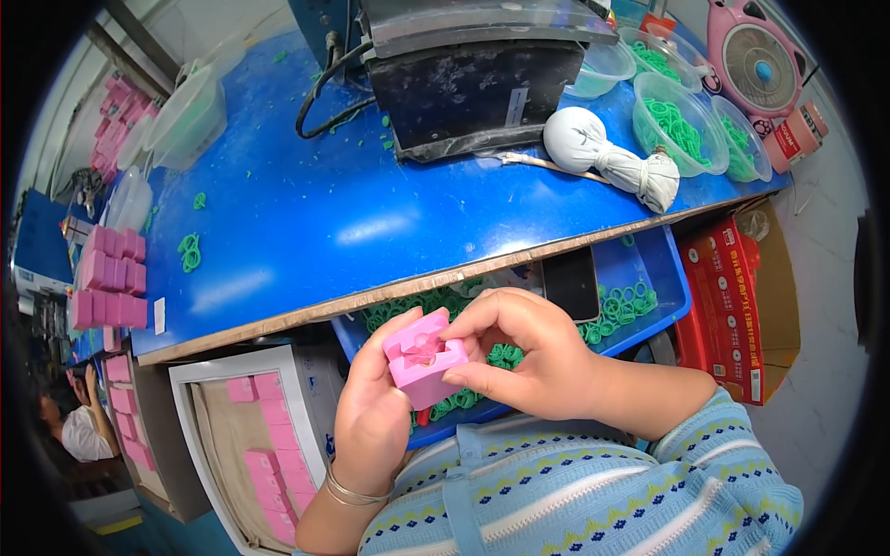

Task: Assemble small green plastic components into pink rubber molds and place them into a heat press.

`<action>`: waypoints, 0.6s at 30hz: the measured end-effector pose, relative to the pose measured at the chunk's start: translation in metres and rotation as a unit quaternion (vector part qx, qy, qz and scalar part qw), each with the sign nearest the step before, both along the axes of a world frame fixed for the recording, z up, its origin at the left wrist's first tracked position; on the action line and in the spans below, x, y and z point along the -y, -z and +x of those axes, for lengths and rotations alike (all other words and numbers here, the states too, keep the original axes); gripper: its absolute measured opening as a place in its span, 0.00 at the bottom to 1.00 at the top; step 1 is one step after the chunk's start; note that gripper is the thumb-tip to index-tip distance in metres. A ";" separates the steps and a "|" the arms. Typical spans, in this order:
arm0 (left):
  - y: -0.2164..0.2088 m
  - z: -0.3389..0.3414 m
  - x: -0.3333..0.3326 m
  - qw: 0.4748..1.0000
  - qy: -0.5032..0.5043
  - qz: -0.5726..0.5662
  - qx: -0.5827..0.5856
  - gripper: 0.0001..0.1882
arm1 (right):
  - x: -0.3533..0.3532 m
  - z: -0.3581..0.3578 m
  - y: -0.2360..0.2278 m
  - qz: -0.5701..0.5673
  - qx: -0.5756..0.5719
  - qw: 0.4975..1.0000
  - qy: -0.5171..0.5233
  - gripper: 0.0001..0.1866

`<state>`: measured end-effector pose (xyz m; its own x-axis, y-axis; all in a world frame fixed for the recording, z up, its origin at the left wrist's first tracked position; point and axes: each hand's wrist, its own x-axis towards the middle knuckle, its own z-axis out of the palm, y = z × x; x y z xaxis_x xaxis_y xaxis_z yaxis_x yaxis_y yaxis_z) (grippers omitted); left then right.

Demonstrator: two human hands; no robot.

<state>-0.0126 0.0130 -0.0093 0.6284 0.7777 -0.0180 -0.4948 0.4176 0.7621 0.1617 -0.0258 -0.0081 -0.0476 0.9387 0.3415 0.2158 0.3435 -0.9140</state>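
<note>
My left hand (pixel 369 412) cups a small pink notched block (pixel 428 382), its fingers wrapped round the left side and underside. The block's top has a cut-out recess facing up. From the right, my right hand (pixel 533 357) grips the block's edge between thumb and fingers; whether something small is pinched there too is hidden. Both hands are above a blue tray (pixel 680 310) holding many green rings (pixel 623 310). A dark phone (pixel 570 283) lies at the tray's far side, just beyond my right hand.
A blue table (pixel 371 232) bears a black machine (pixel 473 107), a white cloth-wrapped bundle (pixel 575 141) and clear tubs (pixel 709 165) of green pieces. Pink blocks fill a box (pixel 190 408) and stand stacked (pixel 109 278) at left. A red carton (pixel 718 310) is right; another person (pixel 85 431) sits far left.
</note>
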 end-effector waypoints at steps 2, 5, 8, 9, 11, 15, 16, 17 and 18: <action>-0.005 0.001 0.006 0.984 -0.024 0.106 -0.143 0.25 | 0.001 -0.001 -0.002 -0.050 -0.038 0.998 -0.001 0.15; 0.004 -0.003 0.004 0.969 -0.046 0.169 -0.172 0.25 | 0.001 -0.002 -0.003 -0.112 -0.069 0.991 -0.014 0.15; 0.007 -0.006 -0.001 0.944 -0.079 0.251 -0.201 0.24 | 0.000 -0.003 0.004 -0.104 -0.085 0.991 0.008 0.17; 0.007 -0.007 -0.001 0.944 -0.079 0.251 -0.201 0.24 | -0.001 -0.004 0.006 -0.056 -0.090 0.994 0.040 0.19; 0.006 -0.008 0.000 0.927 -0.078 0.285 -0.231 0.25 | -0.006 0.000 0.003 0.012 -0.034 0.999 0.016 0.20; 0.007 -0.006 0.002 0.930 -0.070 0.288 -0.219 0.25 | -0.007 0.003 0.008 0.072 -0.003 0.996 -0.055 0.21; 0.007 -0.005 0.002 0.922 -0.089 0.305 -0.222 0.27 | -0.006 0.002 0.004 0.056 -0.019 0.997 -0.057 0.19; 0.008 -0.004 0.002 0.914 -0.108 0.321 -0.224 0.28 | -0.006 0.002 0.004 0.057 -0.019 0.997 -0.058 0.19; 0.009 -0.004 0.001 0.914 -0.108 0.321 -0.224 0.28 | -0.006 0.003 0.005 0.036 -0.037 0.995 -0.081 0.19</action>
<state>-0.0167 0.0120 -0.0185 0.5010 0.8228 0.2684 -0.0917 -0.2580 0.9618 0.1646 -0.0200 -0.0133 -0.1685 0.8938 0.4156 0.0859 0.4333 -0.8971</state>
